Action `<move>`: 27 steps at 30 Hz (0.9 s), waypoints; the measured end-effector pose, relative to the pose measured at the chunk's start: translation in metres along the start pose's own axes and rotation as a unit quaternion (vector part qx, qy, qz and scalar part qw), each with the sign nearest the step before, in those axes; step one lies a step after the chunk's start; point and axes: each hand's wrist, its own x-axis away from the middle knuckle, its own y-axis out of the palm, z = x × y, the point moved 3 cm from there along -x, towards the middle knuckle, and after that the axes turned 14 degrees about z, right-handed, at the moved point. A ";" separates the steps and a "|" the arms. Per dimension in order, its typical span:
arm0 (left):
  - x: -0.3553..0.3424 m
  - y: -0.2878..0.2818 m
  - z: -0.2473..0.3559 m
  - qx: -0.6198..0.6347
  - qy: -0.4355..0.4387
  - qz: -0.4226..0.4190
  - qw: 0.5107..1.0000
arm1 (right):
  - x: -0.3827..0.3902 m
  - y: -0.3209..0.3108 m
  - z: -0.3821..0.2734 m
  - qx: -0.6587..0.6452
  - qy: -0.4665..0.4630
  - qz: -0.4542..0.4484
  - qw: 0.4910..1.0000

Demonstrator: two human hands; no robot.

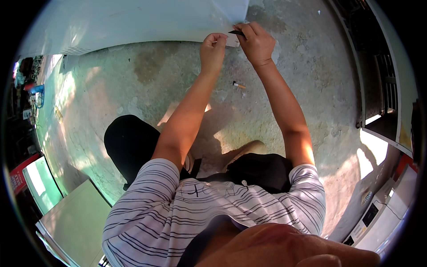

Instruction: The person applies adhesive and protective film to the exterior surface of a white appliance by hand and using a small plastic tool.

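Note:
My left hand [212, 54] is pinched at the lower edge of a large white appliance panel [133, 20], near its right corner; what its fingertips hold is too small to make out. Just right of it my right hand [256, 44] is closed on a thin, flat black object [235, 33], which points left toward my left fingers at that corner. Below both hands, a small white-and-tan stick-like item [239, 85] lies on the concrete floor [160, 80].
An open dark-framed unit [378, 89] stands along the right, with a white appliance [373, 213] below it. Green-tinted panels [71, 222] are at the lower left, and jumbled objects [31, 93] line the left edge. My bent legs [129, 142] are beneath me.

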 end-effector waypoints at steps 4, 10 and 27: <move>0.003 0.016 0.029 0.031 0.084 0.043 0.995 | 0.002 0.001 -0.001 -0.020 0.031 0.008 0.999; -0.009 0.022 0.036 -0.086 0.221 0.111 0.965 | 0.026 -0.007 0.010 -0.129 0.265 -0.004 0.955; -0.013 0.010 0.050 -0.220 0.305 0.083 0.923 | 0.031 0.023 -0.001 -0.272 0.532 -0.061 0.799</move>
